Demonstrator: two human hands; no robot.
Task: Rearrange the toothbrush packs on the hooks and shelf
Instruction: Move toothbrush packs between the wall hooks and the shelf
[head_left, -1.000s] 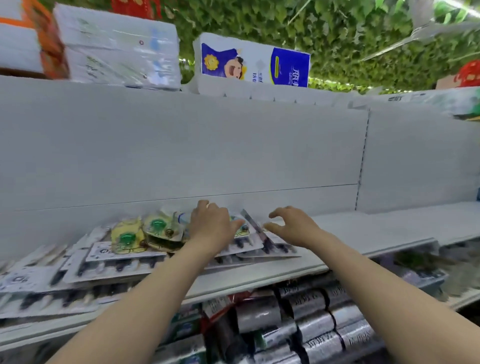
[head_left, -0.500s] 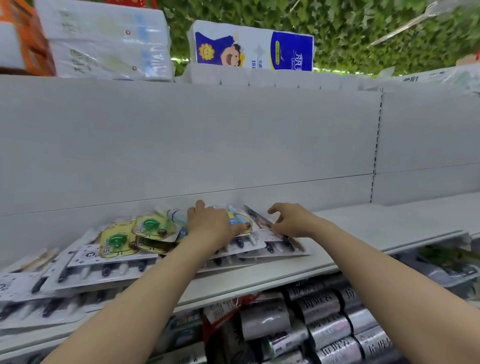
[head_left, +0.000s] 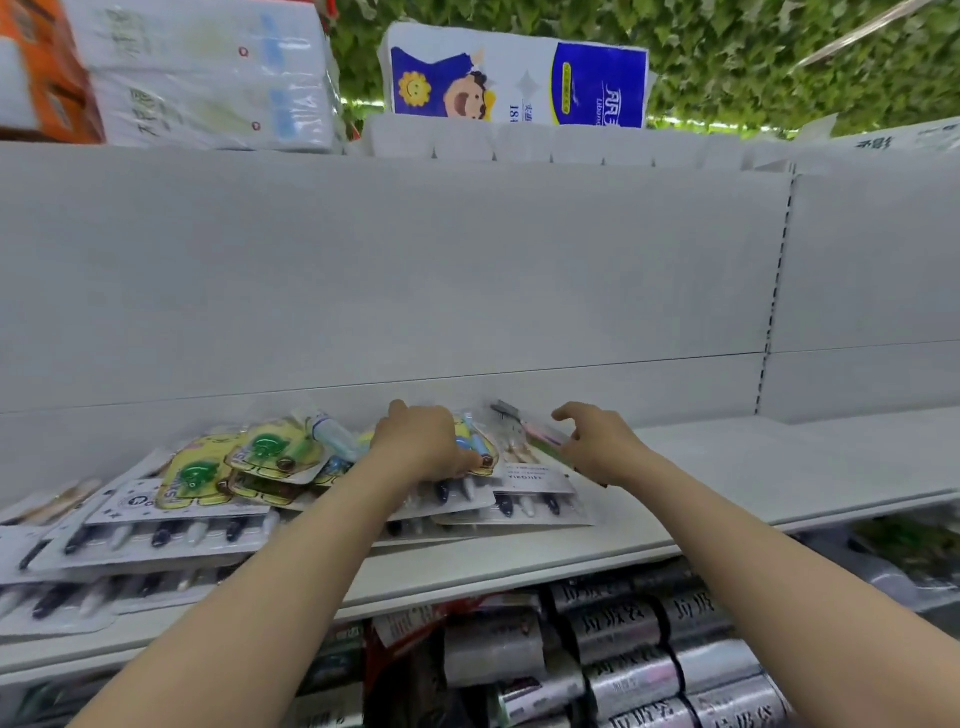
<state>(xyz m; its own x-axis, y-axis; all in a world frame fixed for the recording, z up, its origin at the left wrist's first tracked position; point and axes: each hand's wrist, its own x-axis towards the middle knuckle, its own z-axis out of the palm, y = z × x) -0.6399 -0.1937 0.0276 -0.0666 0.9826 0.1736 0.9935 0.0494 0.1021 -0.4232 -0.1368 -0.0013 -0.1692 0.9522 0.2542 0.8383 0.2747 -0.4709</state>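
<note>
Toothbrush packs lie in a loose heap on the white shelf (head_left: 779, 467). Yellow-green children's packs (head_left: 260, 452) sit on top of flat white multi-packs (head_left: 156, 535) with dark and white handles. My left hand (head_left: 421, 441) grips the top edge of a yellow children's pack (head_left: 480, 449) in the middle of the heap. Just right of it, my right hand (head_left: 602, 441) pinches a slim pack with pink and green brushes (head_left: 535, 431), which is tilted up on its edge. Another white multi-pack (head_left: 530, 478) lies under both hands.
The white back panel (head_left: 467, 270) rises behind the shelf with no hooks in sight. Tissue bundles (head_left: 514, 78) stand on the top ledge. Silver rolls (head_left: 623, 654) fill the shelf below. Bare shelf extends to the right.
My right hand reached left to the slim pack, closed on it and tipped it up. My left hand stayed on the yellow pack.
</note>
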